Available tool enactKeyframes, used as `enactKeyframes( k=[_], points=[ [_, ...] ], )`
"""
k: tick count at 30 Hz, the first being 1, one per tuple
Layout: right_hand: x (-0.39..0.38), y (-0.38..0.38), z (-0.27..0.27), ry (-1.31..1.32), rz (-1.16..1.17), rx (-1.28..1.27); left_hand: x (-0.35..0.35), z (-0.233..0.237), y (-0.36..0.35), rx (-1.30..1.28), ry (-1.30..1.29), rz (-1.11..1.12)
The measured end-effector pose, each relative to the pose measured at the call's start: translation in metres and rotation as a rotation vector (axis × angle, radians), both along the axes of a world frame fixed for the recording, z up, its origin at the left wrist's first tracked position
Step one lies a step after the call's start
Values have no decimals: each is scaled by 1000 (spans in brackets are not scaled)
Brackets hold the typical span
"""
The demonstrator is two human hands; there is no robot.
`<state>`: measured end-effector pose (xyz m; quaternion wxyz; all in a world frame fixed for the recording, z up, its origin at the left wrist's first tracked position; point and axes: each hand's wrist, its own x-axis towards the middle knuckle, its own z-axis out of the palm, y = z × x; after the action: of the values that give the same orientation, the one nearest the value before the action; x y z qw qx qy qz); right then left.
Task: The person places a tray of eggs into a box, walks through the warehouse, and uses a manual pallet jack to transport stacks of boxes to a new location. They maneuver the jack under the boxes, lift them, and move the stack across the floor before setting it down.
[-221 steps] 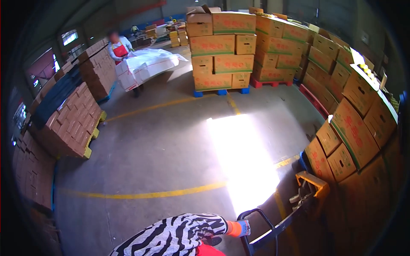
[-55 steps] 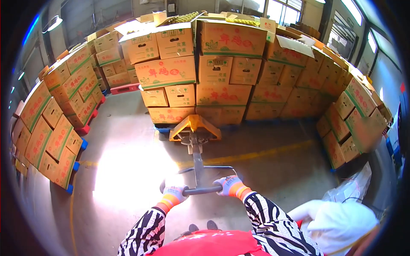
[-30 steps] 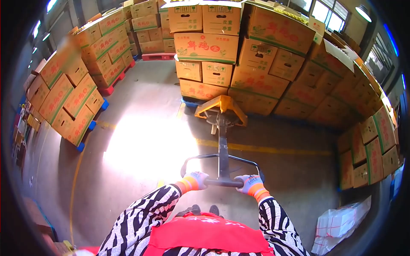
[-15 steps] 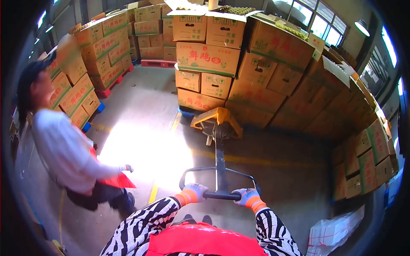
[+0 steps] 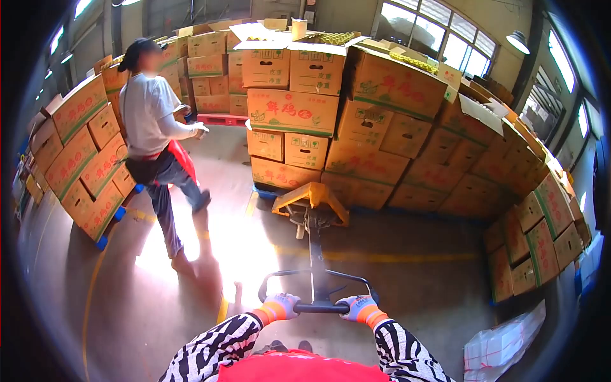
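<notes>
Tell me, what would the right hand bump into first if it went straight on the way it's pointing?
The black handle bar, which the right hand is gripping. Past that, probably the handle's central shaft, though depth is hard to judge here.

Pallet jack [image 5: 315,248] is standing on the flr [image 5: 407,286], its yellow, approx. A-shaped frame [image 5: 311,192] facing the btm of stacked ctns [image 5: 293,113]; forks hidden. Dk shaft is slanting twd the wearer, ending in a blk crossbar [image 5: 321,308] w/ bent loop [image 5: 286,272], both ends being gripped.
</notes>
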<state>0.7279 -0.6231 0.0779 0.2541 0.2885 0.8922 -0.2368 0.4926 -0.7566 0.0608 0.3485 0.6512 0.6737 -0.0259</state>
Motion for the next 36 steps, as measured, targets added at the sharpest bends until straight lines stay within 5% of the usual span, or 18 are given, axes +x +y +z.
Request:
enactKeyframes(
  k=[11, 15, 18, 21, 23, 30, 36],
  points=[
    [4, 23, 24, 47, 32, -159, -9, 15, 8, 89, 63, -93],
    [-2, 32, 19, 16, 46, -198, -11, 9, 18, -63, 93, -110],
    [25, -15, -57, 41, 67, -164, 12, -53, -23, -160, 100, -72],
    [28, -24, -71, 21, 58, -199, 23, -86, -39, -190, 136, -26],
    [30, -20, -76, 48, 66, -231, 23, -79, -39, -165, 144, -25],
    [3, 49, 42, 163, 103, -24, -1, 33, 30, 69, 268, 54],
    [-7, 62, 68, 164, 119, -9, -10, 45, 46, 71, 299, 92]
  ],
)
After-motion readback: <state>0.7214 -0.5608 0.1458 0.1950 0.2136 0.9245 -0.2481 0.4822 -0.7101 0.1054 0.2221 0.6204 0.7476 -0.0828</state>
